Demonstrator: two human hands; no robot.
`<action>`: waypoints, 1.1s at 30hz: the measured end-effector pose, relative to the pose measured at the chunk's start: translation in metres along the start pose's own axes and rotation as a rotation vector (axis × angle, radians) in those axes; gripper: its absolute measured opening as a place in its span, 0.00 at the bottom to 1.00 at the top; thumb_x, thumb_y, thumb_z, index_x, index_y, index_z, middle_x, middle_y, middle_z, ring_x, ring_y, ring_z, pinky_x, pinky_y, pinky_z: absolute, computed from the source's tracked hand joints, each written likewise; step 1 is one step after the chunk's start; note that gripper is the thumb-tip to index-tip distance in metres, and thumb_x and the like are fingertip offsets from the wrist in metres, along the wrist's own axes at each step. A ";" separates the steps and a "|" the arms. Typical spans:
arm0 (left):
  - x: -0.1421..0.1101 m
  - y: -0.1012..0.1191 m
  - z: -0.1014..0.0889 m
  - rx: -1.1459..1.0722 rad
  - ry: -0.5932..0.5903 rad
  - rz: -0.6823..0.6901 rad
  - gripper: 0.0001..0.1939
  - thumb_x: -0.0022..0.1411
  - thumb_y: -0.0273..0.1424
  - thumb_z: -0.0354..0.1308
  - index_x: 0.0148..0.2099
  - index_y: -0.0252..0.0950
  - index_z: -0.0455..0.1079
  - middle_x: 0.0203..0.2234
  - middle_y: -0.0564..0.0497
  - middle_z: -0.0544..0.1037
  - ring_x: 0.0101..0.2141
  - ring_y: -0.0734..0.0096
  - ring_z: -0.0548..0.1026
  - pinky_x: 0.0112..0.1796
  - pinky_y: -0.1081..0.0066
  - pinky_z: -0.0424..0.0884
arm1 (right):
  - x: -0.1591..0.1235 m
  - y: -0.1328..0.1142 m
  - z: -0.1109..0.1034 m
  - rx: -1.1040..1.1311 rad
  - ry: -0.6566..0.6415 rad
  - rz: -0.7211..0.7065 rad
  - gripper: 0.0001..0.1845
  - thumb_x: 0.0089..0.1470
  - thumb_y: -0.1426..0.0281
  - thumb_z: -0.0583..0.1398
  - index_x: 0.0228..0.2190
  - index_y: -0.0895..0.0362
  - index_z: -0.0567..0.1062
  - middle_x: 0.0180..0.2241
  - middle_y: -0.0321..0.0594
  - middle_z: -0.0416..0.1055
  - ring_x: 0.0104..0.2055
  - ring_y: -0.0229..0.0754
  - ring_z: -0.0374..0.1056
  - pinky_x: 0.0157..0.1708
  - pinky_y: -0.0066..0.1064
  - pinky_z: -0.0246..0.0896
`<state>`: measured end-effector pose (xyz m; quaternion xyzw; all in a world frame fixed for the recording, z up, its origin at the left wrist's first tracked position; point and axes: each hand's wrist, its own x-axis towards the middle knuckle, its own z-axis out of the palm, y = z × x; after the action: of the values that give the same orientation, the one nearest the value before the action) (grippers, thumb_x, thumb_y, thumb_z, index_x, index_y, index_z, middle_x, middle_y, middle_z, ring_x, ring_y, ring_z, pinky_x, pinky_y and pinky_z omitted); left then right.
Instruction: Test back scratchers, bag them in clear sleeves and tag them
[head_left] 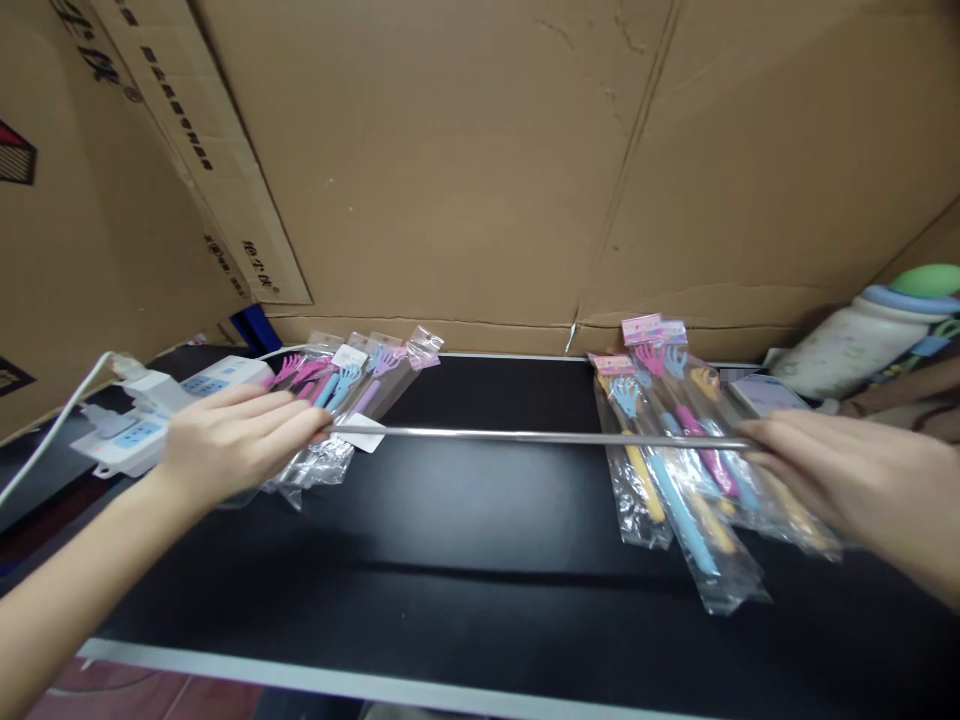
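Note:
My left hand (236, 440) pinches the left end of a long thin metal rod (525, 436), and my right hand (832, 470) grips its right end. The rod is stretched level above the black table (465, 560). Under my left hand lies a pile of clear plastic packets (352, 395) with pink, blue and purple claw-tipped sticks. Under my right hand lies a second pile of packets (675, 470) with yellow, blue and pink sticks and pink header cards.
Brown cardboard sheets (465, 160) wall off the back and left. A white power strip (157, 410) with a cable sits at the far left. A pale bottle with a green cap (877, 335) lies at the right edge. The table's front edge (360, 685) is white.

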<state>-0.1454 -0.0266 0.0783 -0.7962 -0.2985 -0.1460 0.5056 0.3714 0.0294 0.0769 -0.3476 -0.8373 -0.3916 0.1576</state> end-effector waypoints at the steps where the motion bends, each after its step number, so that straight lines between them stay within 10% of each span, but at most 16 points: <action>1: 0.012 0.007 0.003 -0.001 -0.011 -0.017 0.11 0.65 0.29 0.52 0.28 0.37 0.66 0.20 0.57 0.75 0.23 0.74 0.72 0.29 0.72 0.61 | 0.015 -0.015 -0.002 -0.002 0.051 -0.081 0.18 0.64 0.63 0.47 0.29 0.54 0.72 0.27 0.39 0.74 0.29 0.37 0.68 0.25 0.27 0.53; 7: 0.067 0.050 0.025 -0.157 -0.065 -0.083 0.16 0.69 0.30 0.45 0.27 0.36 0.62 0.16 0.57 0.67 0.20 0.74 0.66 0.27 0.72 0.56 | 0.073 -0.081 0.005 0.070 0.042 -0.078 0.19 0.65 0.66 0.46 0.24 0.56 0.66 0.20 0.33 0.66 0.22 0.35 0.62 0.23 0.29 0.44; 16: 0.098 0.103 0.027 -0.381 -0.060 -0.100 0.16 0.70 0.30 0.42 0.28 0.36 0.58 0.16 0.57 0.66 0.19 0.73 0.65 0.25 0.70 0.52 | 0.081 -0.130 0.002 0.184 0.017 -0.067 0.17 0.64 0.68 0.47 0.24 0.56 0.64 0.20 0.33 0.63 0.21 0.35 0.59 0.23 0.31 0.39; 33: -0.001 0.016 0.005 0.022 -0.048 -0.033 0.11 0.65 0.29 0.54 0.28 0.36 0.64 0.21 0.57 0.74 0.25 0.72 0.71 0.31 0.71 0.63 | -0.023 0.010 0.017 -0.113 0.120 -0.064 0.21 0.62 0.58 0.49 0.24 0.54 0.73 0.25 0.40 0.73 0.26 0.36 0.62 0.25 0.28 0.49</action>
<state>-0.1360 -0.0270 0.0638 -0.7888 -0.3252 -0.1318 0.5046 0.3953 0.0368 0.0589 -0.3049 -0.8137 -0.4630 0.1750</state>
